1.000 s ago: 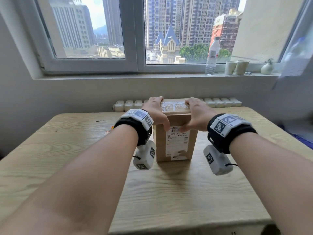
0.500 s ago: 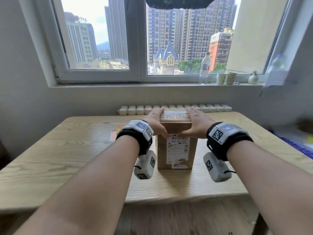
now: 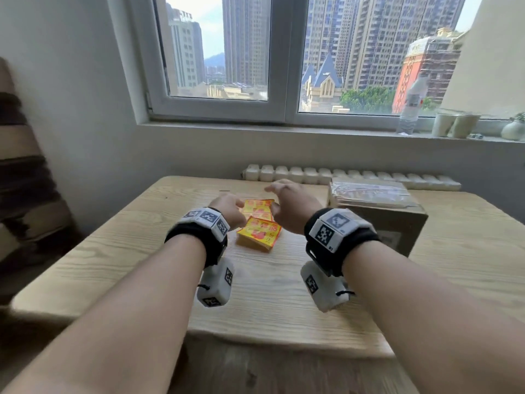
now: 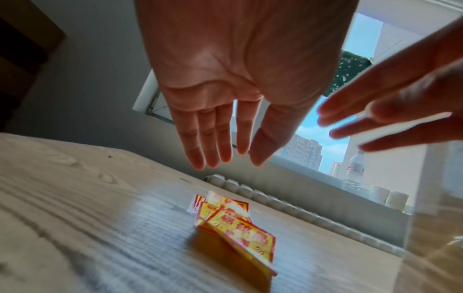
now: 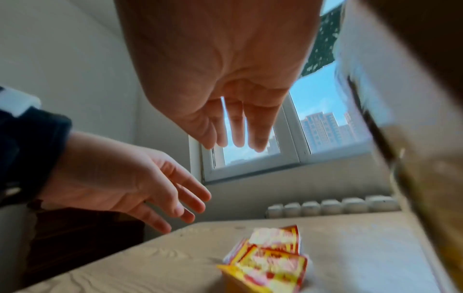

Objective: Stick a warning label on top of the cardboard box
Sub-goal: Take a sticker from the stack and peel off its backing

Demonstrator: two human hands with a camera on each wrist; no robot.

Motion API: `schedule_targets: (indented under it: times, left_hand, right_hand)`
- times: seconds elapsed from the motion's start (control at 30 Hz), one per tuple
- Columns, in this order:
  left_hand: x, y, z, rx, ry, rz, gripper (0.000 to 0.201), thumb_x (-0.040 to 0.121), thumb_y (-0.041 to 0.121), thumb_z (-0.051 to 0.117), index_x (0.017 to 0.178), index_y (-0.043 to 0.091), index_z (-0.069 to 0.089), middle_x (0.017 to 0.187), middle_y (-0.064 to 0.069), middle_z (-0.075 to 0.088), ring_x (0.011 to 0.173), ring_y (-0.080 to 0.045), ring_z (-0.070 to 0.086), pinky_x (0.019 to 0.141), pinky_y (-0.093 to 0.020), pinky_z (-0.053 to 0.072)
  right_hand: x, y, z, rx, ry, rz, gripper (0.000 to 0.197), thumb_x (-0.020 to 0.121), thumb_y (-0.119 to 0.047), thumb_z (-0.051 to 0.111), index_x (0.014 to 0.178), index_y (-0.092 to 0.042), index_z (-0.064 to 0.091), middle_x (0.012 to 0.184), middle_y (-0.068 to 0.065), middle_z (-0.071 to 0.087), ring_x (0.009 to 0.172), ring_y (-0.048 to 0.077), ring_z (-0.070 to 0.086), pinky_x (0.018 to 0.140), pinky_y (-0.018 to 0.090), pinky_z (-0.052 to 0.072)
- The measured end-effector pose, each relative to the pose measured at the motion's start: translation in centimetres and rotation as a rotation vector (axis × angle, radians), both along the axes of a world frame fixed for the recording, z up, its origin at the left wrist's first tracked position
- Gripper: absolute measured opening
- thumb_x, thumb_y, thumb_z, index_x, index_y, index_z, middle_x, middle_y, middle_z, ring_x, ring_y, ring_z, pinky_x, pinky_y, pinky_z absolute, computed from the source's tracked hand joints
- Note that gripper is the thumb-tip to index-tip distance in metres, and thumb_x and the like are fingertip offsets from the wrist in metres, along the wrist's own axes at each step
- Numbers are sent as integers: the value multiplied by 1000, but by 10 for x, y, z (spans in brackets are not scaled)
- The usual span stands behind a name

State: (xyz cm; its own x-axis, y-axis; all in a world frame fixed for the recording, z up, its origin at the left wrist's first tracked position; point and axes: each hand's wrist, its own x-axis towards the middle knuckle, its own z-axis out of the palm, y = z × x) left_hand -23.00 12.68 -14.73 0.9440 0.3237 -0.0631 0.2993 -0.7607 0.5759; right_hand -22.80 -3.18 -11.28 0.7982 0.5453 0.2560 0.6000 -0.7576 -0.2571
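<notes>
A small stack of yellow and red warning labels lies on the wooden table, left of the cardboard box. The box stands at the right with clear tape across its top. My left hand hovers over the left side of the labels with fingers straight and empty. My right hand hovers over their right side, fingers spread, holding nothing. Seen from the left wrist, the labels lie below my left hand. From the right wrist, the labels lie under my right hand.
A white ribbed radiator top runs along the table's far edge. On the windowsill stand a plastic bottle, two pale cups and a small vase. Dark and brown furniture stands left of the table.
Both hands let go of the box top and moved left over the label stack. My head turned left, so the box now sits at the right.
</notes>
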Motion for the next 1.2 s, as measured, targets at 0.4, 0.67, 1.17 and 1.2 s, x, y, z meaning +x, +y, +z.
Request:
schedule_targets:
  times: [0.4, 0.67, 1.17, 1.2]
  left_hand:
    - [45, 32, -65, -76, 127, 120, 29, 82, 9, 57, 108, 2, 68, 112, -18, 71, 106, -31, 67, 92, -37, 54]
    - [59, 43, -84, -454, 42, 266, 23, 87, 7, 51, 64, 10, 53, 74, -13, 64, 76, -29, 66, 84, -42, 56]
    - [-20, 0, 6, -730, -84, 189, 27, 92, 15, 49, 71, 2, 60, 38, -1, 64, 30, -8, 60, 51, -22, 52]
    - [-26, -2, 13, -750, -113, 194, 26, 91, 13, 48, 70, 3, 59, 36, 0, 62, 31, -8, 60, 53, -23, 52]
  right_hand:
    - [71, 48, -100, -362, 229, -92, 37, 85, -33, 64, 114, -10, 62, 115, 10, 66, 108, 29, 61, 89, 37, 51]
    - [81, 55, -105, -306, 181, -149, 23, 86, -15, 55, 104, -12, 68, 108, 12, 67, 101, 32, 64, 79, 31, 48]
    - [5, 22, -29, 100, -51, -117, 26, 86, -12, 52, 94, -19, 76, 98, 4, 72, 89, 27, 66, 76, 31, 48]
    - [-2, 18, -22, 132, -71, -111, 26, 86, -13, 52, 94, -20, 76, 98, 3, 71, 90, 27, 65, 75, 30, 48]
